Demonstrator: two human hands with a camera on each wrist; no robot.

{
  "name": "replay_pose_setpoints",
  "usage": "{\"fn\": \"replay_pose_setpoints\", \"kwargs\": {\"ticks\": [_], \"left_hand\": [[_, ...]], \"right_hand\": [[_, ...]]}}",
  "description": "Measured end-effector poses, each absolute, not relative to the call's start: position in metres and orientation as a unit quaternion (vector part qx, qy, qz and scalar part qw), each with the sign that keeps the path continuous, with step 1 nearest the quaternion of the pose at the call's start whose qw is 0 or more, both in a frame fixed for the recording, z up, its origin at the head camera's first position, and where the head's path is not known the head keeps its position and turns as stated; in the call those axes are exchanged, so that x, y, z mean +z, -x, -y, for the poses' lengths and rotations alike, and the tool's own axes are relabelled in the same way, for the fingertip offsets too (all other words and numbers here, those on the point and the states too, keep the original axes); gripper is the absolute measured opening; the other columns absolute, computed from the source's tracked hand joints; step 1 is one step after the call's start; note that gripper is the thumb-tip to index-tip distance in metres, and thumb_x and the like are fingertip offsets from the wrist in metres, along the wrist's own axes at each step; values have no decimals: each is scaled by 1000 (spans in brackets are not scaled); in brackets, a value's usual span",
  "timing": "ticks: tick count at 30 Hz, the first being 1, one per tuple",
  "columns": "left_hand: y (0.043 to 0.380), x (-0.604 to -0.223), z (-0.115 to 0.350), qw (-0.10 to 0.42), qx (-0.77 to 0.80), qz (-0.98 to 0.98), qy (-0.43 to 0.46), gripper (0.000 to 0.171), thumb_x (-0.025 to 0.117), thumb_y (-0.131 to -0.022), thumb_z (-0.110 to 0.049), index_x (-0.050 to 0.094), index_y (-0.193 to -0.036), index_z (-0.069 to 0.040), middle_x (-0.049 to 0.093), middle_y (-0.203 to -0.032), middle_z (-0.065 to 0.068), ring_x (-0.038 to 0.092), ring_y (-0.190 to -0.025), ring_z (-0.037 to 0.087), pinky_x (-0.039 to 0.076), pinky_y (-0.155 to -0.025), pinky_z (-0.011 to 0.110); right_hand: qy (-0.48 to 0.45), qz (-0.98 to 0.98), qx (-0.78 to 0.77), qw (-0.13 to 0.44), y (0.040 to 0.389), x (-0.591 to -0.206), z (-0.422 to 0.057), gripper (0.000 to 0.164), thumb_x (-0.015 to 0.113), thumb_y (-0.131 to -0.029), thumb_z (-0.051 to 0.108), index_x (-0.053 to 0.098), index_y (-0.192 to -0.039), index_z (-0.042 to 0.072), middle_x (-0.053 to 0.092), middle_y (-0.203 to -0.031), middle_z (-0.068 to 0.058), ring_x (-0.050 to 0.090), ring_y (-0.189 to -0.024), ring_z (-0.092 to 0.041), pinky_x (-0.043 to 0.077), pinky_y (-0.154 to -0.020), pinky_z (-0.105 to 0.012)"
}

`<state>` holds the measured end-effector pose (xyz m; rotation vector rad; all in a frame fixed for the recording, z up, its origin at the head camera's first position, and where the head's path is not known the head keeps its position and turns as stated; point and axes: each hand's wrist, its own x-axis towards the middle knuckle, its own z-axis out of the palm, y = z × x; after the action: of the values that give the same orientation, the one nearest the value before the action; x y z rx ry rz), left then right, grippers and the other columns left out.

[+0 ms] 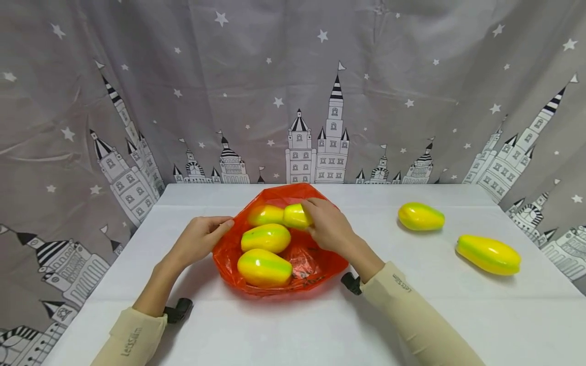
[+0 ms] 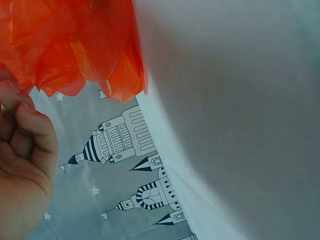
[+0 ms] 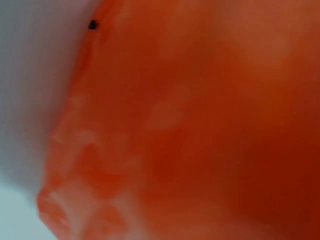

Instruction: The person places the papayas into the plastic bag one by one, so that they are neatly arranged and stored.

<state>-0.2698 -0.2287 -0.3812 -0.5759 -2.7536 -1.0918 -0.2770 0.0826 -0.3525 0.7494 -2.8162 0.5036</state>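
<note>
A red plastic bag (image 1: 305, 267) lies with its mouth wide on the white table, in the middle of the head view. Inside it sit yellow-green papayas, among them a front one (image 1: 264, 268) and a middle one (image 1: 266, 238). My left hand (image 1: 198, 240) pinches the bag's left rim with thumb and fingers; the left wrist view shows its curled fingers at the bag's edge. Over the bag's far right part, my right hand (image 1: 330, 224) grips another papaya (image 1: 295, 216), its end touching or overlapping the back papaya (image 1: 264, 215). Blurred red plastic (image 3: 190, 125) fills most of the right wrist view.
To the right on the white table (image 1: 412, 315) lie two more papayas, one farther back (image 1: 420, 216) and one nearer the right edge (image 1: 488, 254). A grey curtain (image 1: 256, 101) printed with castles and stars hangs behind the table and along its sides.
</note>
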Motion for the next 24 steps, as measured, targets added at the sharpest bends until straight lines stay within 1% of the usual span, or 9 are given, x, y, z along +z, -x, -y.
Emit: {"fn": "replay_pose_setpoints", "kwargs": {"ticks": [7,16,20,24], "left_hand": [[270,-381,228,63,-360,912,188,37,57,-102,-27,68,-121,3,71,-111,16,68,-96,29,57,-83,45],[268,-382,229,58,-364,912,180,39,57,-102,-28,68,-121,3,71,-109,16,69,-93,27,58,-80,41],[268,-382,229,58,-365,912,180,39,57,-102,-29,68,-121,3,72,-108,15,69,-91,26,58,-79,40],[269,-381,229,60,-365,911,182,39,57,-102,-29,68,-121,3,72,-109,15,69,-93,27,58,-80,41]], "right_hand": [[-243,950,189,58,287,-363,-92,52,72,-87,5,55,-137,3,56,-136,-15,51,-123,-31,40,-108,-44],[-230,943,239,17,296,-368,-97,60,73,-86,4,51,-141,1,54,-139,-15,48,-127,-32,36,-110,-46],[-221,940,261,6,300,-370,-96,61,75,-85,5,51,-140,1,56,-137,-15,50,-124,-32,37,-109,-46],[-202,939,279,-4,303,-372,-97,62,77,-84,8,52,-140,2,57,-135,-13,52,-120,-30,39,-108,-46]]}}
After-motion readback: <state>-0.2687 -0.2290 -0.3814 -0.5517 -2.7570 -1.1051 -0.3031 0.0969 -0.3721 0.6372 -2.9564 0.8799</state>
